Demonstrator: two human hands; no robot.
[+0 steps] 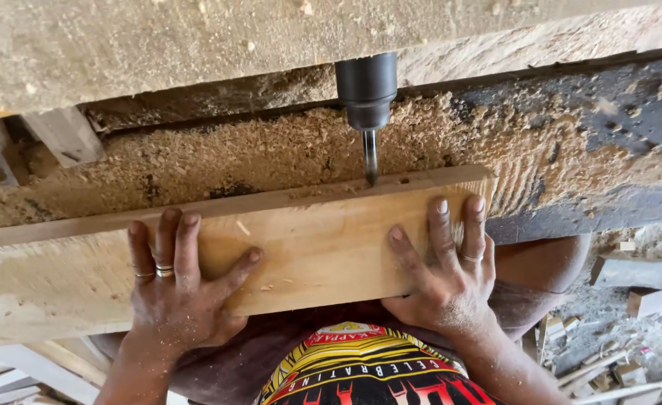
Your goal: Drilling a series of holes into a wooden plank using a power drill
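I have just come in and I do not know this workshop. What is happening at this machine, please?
A person presses a pale wooden board flat with both hands. The left hand and the right hand lie spread on its top face. A dark drill chuck holds a bit whose tip meets the board's far edge. Sawdust covers the machine bed behind it.

Left hand [177, 289] and right hand [445, 270] pressed flat (fingers spread).

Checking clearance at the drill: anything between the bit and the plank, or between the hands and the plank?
Nothing visible. The drill bit tip meets the far edge of the wooden plank with only loose sawdust around it. The left hand and right hand lie flat on the plank's top, fingers spread, either side of the bit and apart from it.
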